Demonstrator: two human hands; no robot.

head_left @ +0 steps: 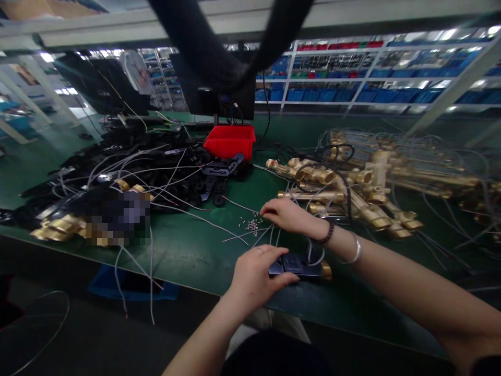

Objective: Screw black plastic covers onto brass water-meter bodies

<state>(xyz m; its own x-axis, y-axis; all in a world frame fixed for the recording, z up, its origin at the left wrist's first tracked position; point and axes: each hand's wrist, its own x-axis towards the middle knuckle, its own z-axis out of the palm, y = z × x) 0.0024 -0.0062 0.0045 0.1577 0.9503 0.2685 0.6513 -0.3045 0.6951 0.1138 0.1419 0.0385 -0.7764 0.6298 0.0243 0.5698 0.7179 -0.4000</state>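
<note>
My left hand (254,269) grips the left end of a flat black housing (299,265) between thumb and fingers, close to the front edge of the table. A brass fitting (326,270) sticks out of the housing's right end, and grey wires come off it. Beyond the housing, my right hand (287,215) is bent down with its fingertips pinched together. Whatever is between those fingertips is too small to make out. Just left of them lies a loose pile of tiny metal screws (253,225) on the green tabletop (195,245).
Brass valve bodies (368,203) with wires are heaped on the right. On the left lie many black plastic parts (172,172) and several brass-ended assemblies (64,227). A red bin (230,140) stands behind. Below the table edge is a blue crate (156,290).
</note>
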